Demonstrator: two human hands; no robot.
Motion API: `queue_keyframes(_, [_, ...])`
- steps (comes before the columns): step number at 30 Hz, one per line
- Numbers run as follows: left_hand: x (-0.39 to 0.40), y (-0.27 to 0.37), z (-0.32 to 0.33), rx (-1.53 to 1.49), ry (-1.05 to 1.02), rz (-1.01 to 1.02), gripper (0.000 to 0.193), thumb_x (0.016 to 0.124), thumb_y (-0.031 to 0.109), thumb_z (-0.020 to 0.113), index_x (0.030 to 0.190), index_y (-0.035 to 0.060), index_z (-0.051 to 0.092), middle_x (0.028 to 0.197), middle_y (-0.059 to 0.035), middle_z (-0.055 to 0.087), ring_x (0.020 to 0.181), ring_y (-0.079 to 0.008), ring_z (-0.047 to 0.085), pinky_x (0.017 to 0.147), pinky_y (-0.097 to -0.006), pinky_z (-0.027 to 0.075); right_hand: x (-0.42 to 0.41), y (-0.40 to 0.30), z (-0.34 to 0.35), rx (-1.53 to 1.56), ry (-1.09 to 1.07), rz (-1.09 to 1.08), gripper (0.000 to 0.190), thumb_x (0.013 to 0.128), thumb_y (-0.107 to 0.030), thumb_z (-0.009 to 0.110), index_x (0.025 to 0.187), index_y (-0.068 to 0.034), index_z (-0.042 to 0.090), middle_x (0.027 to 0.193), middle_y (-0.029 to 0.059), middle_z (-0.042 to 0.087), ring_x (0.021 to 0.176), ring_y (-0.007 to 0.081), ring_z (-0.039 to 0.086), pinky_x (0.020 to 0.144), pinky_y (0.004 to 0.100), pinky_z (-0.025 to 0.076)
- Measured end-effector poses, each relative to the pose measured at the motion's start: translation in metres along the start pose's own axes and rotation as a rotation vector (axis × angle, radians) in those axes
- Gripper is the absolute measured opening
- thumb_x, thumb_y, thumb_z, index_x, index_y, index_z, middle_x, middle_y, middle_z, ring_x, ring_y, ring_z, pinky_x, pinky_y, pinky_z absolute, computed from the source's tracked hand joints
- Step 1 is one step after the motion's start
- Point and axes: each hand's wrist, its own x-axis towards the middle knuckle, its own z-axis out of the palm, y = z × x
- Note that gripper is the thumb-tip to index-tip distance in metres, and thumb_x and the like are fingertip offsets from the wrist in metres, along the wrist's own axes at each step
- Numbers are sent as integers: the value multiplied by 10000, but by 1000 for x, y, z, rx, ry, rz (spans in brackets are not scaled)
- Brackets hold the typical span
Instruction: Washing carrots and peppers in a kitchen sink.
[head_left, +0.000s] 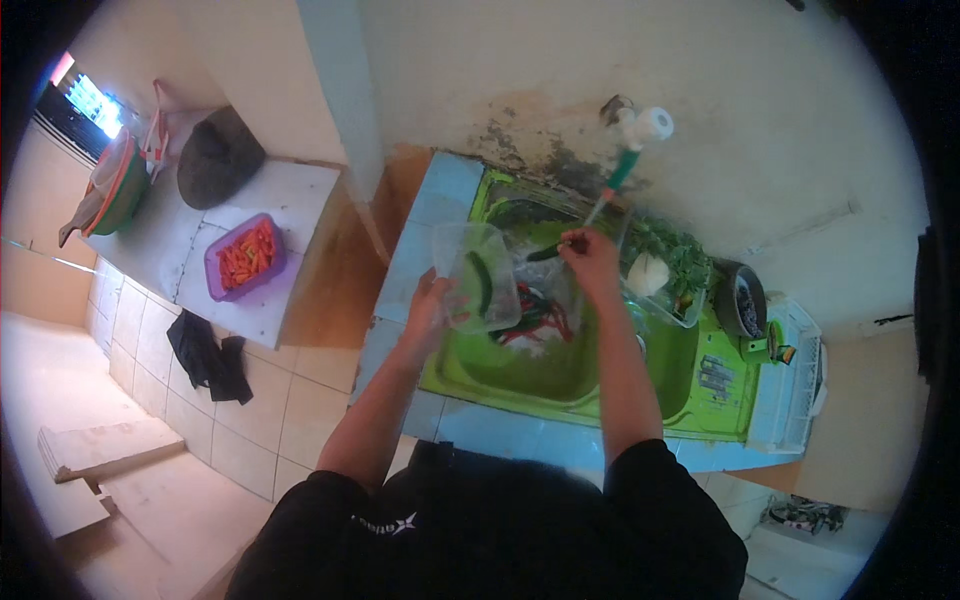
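My left hand grips the near left side of a clear plastic container, which I hold above the left part of a green double sink. One long dark green vegetable, perhaps a cucumber, lies inside it. Between the fingers of my right hand is a second dark green vegetable, its free end pointing left towards the container. Below, red and green chili peppers lie in the left basin. Over them a white tap with a green hose comes from the wall.
Right of my right hand stands a clear tub with leafy greens and a white piece. Beyond it are a dark pot and a white rack. A purple basket of orange-red chilies sits on a tiled counter at left.
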Motion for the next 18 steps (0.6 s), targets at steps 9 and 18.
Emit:
queue_keyframes(9, [11,-10,12,-218,-62,12,651,882,425,450,1356,92,153,1262,-162,339,1090,-366,442,865,-521,406,-39,-34,41,102,-242,-316,174,753,-172,706,823,-31,631,806,49,607,636,130,571,581,277,461])
queue_keyframes(18, [-17,5,-44,-181,127,175,721,833,447,512,1376,123,165,1250,-137,387,1082,-341,467,874,-494,422,-15,177,124,-622,-519,194,271,794,-277,634,872,-18,627,772,120,656,739,281,648,643,384,516])
